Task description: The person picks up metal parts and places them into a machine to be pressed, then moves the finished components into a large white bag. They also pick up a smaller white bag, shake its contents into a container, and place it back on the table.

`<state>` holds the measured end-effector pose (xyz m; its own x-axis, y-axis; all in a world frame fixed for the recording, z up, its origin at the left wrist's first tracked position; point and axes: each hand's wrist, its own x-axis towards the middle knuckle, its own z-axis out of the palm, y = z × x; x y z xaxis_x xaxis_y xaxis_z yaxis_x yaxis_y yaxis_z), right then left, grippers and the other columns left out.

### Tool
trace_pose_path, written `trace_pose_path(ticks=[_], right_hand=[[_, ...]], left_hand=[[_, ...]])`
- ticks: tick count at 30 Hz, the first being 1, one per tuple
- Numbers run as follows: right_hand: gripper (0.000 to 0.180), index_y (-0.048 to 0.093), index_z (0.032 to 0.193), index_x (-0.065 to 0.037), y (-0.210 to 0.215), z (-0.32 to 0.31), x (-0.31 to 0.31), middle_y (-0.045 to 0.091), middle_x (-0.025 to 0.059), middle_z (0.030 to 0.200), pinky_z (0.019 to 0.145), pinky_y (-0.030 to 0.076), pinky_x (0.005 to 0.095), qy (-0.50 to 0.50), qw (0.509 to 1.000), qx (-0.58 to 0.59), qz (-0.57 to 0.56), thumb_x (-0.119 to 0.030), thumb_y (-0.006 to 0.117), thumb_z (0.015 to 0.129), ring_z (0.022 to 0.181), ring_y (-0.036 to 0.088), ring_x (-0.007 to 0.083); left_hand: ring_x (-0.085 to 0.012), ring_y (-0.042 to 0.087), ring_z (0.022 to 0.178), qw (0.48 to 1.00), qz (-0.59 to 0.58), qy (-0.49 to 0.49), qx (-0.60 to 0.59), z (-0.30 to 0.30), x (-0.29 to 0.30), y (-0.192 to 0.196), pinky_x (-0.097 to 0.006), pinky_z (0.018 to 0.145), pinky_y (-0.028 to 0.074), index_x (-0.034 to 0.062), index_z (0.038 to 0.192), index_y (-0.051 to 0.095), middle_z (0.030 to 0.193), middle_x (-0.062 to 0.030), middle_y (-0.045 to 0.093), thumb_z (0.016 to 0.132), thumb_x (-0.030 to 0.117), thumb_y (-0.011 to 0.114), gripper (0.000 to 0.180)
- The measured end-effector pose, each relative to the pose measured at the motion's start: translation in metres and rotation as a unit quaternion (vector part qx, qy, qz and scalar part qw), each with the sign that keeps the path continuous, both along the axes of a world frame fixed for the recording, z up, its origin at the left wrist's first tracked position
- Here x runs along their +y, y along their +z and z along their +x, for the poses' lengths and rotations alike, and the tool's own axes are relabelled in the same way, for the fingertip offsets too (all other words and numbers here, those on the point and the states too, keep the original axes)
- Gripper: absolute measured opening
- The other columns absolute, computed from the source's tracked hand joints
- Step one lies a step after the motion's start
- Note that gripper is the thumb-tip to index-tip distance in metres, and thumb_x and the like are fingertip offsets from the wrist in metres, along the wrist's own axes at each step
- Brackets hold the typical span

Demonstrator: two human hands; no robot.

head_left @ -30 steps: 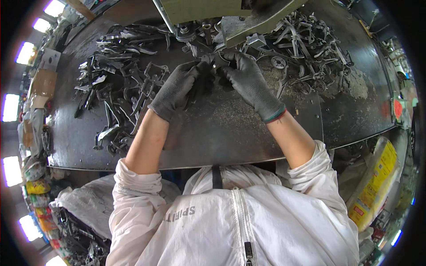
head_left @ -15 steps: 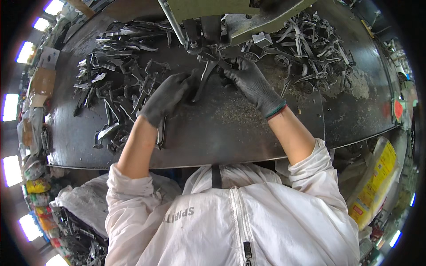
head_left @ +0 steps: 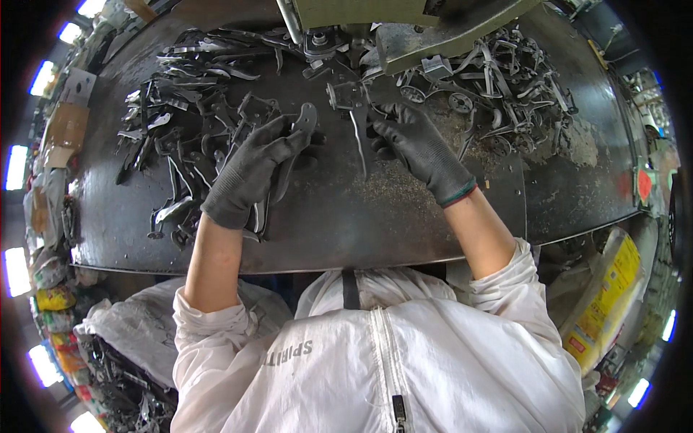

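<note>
In a dark knitted glove, my left hand (head_left: pixel 253 169) is closed around a flat, curved dark metal lever (head_left: pixel 304 121) with a rounded, holed upper end. My right hand (head_left: pixel 426 151), gloved alike with a green and red cuff, has its fingers bent at the edge of a metal bracket (head_left: pixel 349 95) from which a long bright-edged lever hangs. The fingertips seem to pinch a thin arm of this bracket; the exact grip is partly hidden. Just beyond both hands stands the head of a green press-like machine (head_left: pixel 404 36), with its tool parts (head_left: pixel 320 45) above the table.
Many flat dark metal levers (head_left: pixel 206 68) lie heaped on the left of the dark metal table (head_left: pixel 346 238). Brackets with small round discs (head_left: pixel 498 86) are piled at right. Metal shavings (head_left: pixel 397 189) speckle the middle. A yellow-labelled bag (head_left: pixel 606 299) sits below the right edge.
The bracket and its lever have come away from under the machine head toward me, with my right hand beside them. My left hand has moved back and left, now showing a curved lever.
</note>
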<state>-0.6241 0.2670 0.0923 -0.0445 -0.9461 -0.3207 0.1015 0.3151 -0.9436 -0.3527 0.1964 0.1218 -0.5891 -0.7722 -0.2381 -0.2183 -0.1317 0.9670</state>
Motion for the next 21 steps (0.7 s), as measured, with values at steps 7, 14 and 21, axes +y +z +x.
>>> trace_pose_path(ticks=[7,14,21], right_hand=[[0.024,0.061,0.126,-0.001,-0.007,-0.001,0.002,0.070,0.0051,0.101,0.070,0.059,0.0264,-0.016,0.999,0.032,-0.005,-0.016,0.058,0.107,0.083,0.068,0.0093],[0.024,0.062,0.122,0.000,-0.030,0.024,-0.005,0.069,0.0110,0.108,0.078,0.060,0.0334,-0.066,0.984,-0.050,-0.161,-0.015,0.059,0.104,0.093,0.069,0.0167],[0.033,0.064,0.126,-0.010,-0.003,-0.112,-0.032,0.066,0.0174,0.118,0.097,0.056,0.0471,0.009,0.624,0.781,-0.027,-0.012,0.065,0.094,0.116,0.066,0.0367]], left_hand=[[-0.0126,0.069,0.095,0.996,0.057,-0.061,0.014,-0.011,-0.002,0.008,-0.025,0.082,0.055,-0.0020,0.138,0.056,0.110,-0.0086,0.073,0.105,0.029,0.063,0.045],[-0.0111,0.066,0.095,0.979,0.127,-0.079,0.134,-0.064,0.026,0.023,-0.027,0.083,0.054,-0.0031,0.135,0.057,0.113,-0.0059,0.070,0.106,0.031,0.062,0.045],[-0.0087,0.058,0.088,0.989,-0.035,0.007,-0.144,-0.036,0.003,-0.042,-0.025,0.077,0.048,-0.0029,0.132,0.059,0.101,-0.0019,0.065,0.108,0.032,0.056,0.043]])
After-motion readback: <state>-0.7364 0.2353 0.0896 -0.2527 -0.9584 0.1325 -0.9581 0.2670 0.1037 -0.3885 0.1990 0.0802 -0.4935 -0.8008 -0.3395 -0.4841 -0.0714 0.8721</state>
